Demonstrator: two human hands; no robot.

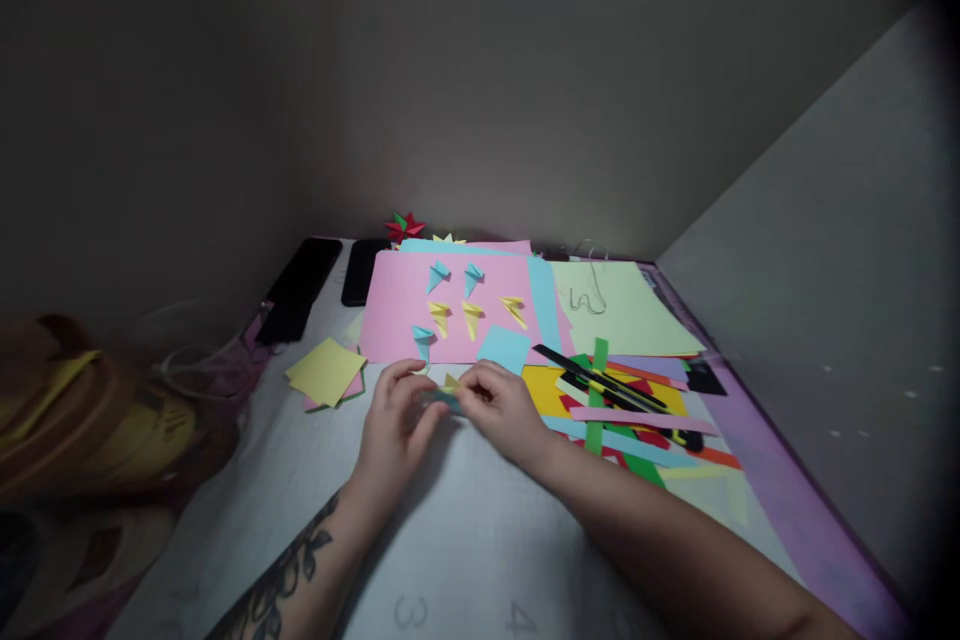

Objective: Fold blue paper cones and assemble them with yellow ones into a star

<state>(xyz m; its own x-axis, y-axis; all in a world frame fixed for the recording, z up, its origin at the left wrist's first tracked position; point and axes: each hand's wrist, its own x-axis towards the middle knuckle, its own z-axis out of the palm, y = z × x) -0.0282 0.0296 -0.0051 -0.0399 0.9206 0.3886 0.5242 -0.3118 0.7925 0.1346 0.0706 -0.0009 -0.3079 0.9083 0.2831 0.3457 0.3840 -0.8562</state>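
My left hand (396, 425) and my right hand (504, 410) meet over the white table cover (450, 540), fingers pinched together on a small folded paper piece (450, 390), yellow and blue. Just beyond them lies a pink sheet (397, 305) carrying several small folded blue and yellow paper units (472, 305). A loose blue paper square (504, 348) lies right above my right hand.
Yellow paper squares (326, 372) lie at the left. Two black phones (300, 288) rest at the back left. Coloured sheets, paper strips and black pens (600, 380) pile up at the right. A red paper star (405, 226) sits by the wall. A bag (75, 410) lies far left.
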